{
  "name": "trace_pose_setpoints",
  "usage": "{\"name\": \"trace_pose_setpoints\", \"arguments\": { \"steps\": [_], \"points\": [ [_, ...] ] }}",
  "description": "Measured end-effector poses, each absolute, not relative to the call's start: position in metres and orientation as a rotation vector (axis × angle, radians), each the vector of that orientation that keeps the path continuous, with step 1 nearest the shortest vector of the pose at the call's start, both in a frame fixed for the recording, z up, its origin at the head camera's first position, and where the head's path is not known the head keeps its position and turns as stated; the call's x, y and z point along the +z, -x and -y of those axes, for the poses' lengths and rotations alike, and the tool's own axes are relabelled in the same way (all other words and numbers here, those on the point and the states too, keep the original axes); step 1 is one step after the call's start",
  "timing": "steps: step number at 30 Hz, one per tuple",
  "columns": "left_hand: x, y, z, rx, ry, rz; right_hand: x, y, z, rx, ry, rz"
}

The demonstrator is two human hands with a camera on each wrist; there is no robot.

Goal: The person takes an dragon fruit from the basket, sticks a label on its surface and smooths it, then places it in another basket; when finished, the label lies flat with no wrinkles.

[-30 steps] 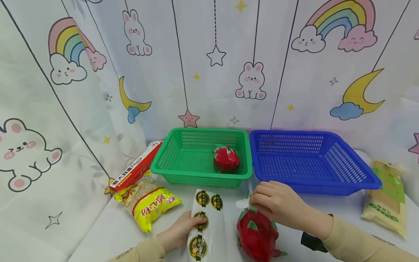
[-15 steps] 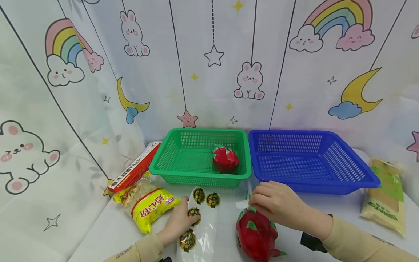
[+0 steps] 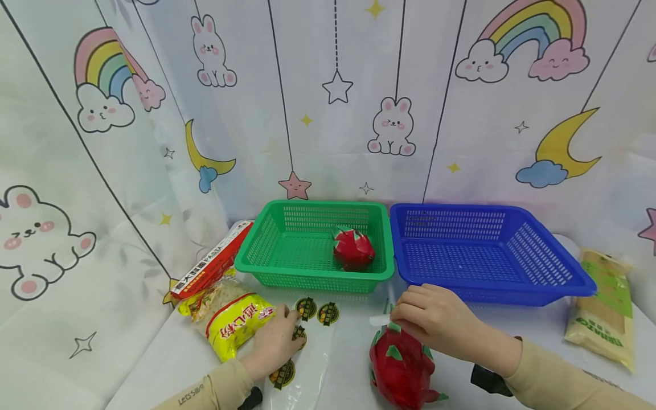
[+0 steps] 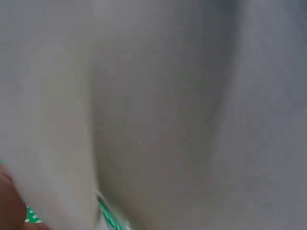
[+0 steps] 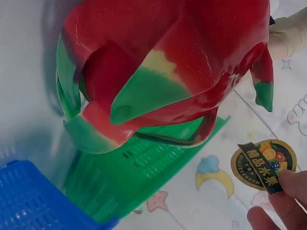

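So, right hand (image 3: pixel 435 319) with its grip pinching a round black-and-gold sticker (image 5: pixel 261 164), near a glossy red-and-green dragon fruit (image 3: pixel 402 367), left hand (image 3: pixel 274 344) clamped on a shiny whitish sticker sheet (image 3: pixel 306 373)

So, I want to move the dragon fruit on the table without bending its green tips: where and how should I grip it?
Probably around the thick red middle of the dragon fruit, gripping across its width. Come from above and the near side: its long axis points away, thin green-tipped scales jut from its far end, and the right hand pinches a label over there.
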State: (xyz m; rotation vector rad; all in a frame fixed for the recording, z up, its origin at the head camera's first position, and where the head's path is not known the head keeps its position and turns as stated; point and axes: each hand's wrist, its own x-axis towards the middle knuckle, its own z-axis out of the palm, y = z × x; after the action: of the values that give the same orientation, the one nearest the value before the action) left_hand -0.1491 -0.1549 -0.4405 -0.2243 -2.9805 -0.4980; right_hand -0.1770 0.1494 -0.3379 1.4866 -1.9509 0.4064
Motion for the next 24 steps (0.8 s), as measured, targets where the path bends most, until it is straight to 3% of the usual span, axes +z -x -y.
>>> {"name": "trace_pose_setpoints", "arguments": {
  "steps": [14,24],
  "points": [
    [-0.436,0.148,0.155,-0.111,0.321,3.059,-0.338,0.176,-0.152,0.440,-1.513,1.900],
    [-0.419,0.151,0.149,-0.145,0.395,3.132,-0.340,0.175,-0.154,0.447,-1.503,1.911]
  ]
}}
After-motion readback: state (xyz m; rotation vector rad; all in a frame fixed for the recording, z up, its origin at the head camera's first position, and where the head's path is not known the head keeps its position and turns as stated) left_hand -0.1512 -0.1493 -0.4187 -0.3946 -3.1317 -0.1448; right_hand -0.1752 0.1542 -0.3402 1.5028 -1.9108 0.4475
